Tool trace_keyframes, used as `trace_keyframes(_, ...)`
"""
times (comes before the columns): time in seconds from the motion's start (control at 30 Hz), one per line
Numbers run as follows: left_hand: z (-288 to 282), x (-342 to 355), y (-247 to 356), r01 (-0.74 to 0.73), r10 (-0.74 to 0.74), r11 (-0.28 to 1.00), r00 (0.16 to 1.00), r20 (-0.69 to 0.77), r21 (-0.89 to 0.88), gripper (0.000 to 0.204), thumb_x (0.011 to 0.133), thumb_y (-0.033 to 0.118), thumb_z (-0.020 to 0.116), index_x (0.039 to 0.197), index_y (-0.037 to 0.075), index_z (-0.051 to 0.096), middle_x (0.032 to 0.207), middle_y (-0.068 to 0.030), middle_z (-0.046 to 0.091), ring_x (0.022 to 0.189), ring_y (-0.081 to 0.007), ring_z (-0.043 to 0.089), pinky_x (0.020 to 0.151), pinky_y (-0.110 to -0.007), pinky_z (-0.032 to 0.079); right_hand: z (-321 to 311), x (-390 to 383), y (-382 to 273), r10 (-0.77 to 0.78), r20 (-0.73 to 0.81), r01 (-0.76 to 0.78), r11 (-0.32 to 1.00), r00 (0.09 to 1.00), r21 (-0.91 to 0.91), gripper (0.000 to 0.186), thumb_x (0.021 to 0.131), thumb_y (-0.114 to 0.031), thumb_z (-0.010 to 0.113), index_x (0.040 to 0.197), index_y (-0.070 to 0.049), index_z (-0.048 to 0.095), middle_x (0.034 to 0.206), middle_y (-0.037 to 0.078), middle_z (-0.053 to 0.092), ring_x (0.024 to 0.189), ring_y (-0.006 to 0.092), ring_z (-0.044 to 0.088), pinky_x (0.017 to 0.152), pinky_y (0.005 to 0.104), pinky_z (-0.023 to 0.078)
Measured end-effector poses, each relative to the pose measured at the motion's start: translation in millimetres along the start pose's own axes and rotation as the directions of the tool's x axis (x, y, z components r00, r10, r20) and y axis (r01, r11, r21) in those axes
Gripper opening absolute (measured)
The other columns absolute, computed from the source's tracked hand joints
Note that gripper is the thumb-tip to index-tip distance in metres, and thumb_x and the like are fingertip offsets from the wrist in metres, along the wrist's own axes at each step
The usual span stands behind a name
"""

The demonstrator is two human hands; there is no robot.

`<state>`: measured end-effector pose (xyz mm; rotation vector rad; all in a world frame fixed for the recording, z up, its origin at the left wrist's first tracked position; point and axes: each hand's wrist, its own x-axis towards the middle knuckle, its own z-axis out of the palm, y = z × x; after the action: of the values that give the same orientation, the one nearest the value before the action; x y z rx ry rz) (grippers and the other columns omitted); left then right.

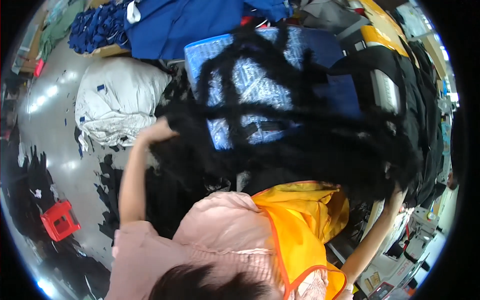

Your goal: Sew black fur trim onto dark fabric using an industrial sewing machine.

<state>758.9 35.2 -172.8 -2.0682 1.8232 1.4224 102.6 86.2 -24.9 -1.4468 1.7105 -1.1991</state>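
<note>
A large dark piece of black cloth (320,155) stretches across the front of me, blurred by motion and with strips of it in the air. My left hand (161,131) is closed on its left end, beside a white sack. At the far right, my right hand (396,194) grips the other end, its fingers partly hidden in the dark folds. Behind the cloth lies a tabletop covered in clear plastic with a blue edge (260,82), partly covered by the smeared strips.
A stuffed white sack (117,97) and a red stool (60,220) are on the floor at left. Blue garments (180,25) are piled at the back. Black garments (422,110) hang or lie along the right, near a sewing machine (385,272). Dark scraps (37,172) litter the floor.
</note>
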Motion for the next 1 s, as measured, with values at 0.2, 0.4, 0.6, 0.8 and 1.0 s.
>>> trace_keyframes(0.2,-223,-41,202,-0.440,0.882,0.440,0.376,-0.283,0.783,0.032,0.076,0.004,0.053,0.107,-0.001,0.055,0.098,-0.0229,0.063,0.090,-0.0360,0.061,0.077,-0.040,0.049,-8,27,-9,-0.173,-0.344,0.134,0.982,0.923,-0.134,0.046,0.086,-0.009,0.055,0.130,0.001,0.044,0.119,0.013,0.056,0.108,0.0225,0.051,0.095,0.0334,0.038)
trace_keyframes(0.4,-194,-50,424,-0.392,0.866,0.501,0.228,-0.446,0.772,0.030,0.077,0.014,0.057,0.104,0.000,0.057,0.101,-0.0253,0.060,0.099,-0.0355,0.057,0.083,-0.040,0.045,-38,62,-91,-0.214,-0.582,0.137,0.975,0.784,-0.174,0.046,0.090,-0.015,0.053,0.132,-0.001,0.040,0.125,0.012,0.052,0.109,0.0231,0.052,0.096,0.0318,0.037)
trace_keyframes(0.6,-197,83,318,-0.101,0.833,0.265,0.525,-0.174,0.959,0.046,0.070,-0.004,0.052,0.115,0.006,0.051,0.109,-0.0190,0.057,0.093,-0.0381,0.059,0.076,-0.044,0.049,105,53,-119,-0.450,-0.329,0.257,0.833,0.830,-0.491,0.031,0.084,-0.013,0.054,0.111,0.001,0.053,0.107,0.016,0.058,0.095,0.0285,0.058,0.093,0.0380,0.041)
trace_keyframes(0.8,-196,102,257,-0.041,0.919,0.128,0.382,-0.103,0.991,0.039,0.073,0.001,0.052,0.112,0.007,0.056,0.113,-0.0096,0.056,0.099,-0.0302,0.057,0.080,-0.041,0.047,241,31,-93,-0.422,0.603,0.641,0.741,0.677,-0.201,0.008,0.061,-0.006,0.058,0.064,0.002,0.059,0.068,0.019,0.058,0.073,0.0380,0.057,0.072,0.0441,0.048)
trace_keyframes(1.0,-245,121,251,-0.504,0.866,0.491,0.192,-0.462,0.711,0.034,0.084,0.008,0.046,0.116,0.003,0.054,0.117,-0.0172,0.059,0.106,-0.0260,0.058,0.091,-0.034,0.043,368,-52,-15,-0.454,0.732,0.720,0.691,0.508,-0.071,0.009,0.066,-0.005,0.060,0.074,-0.003,0.064,0.078,0.014,0.063,0.072,0.0268,0.064,0.059,0.0378,0.052)
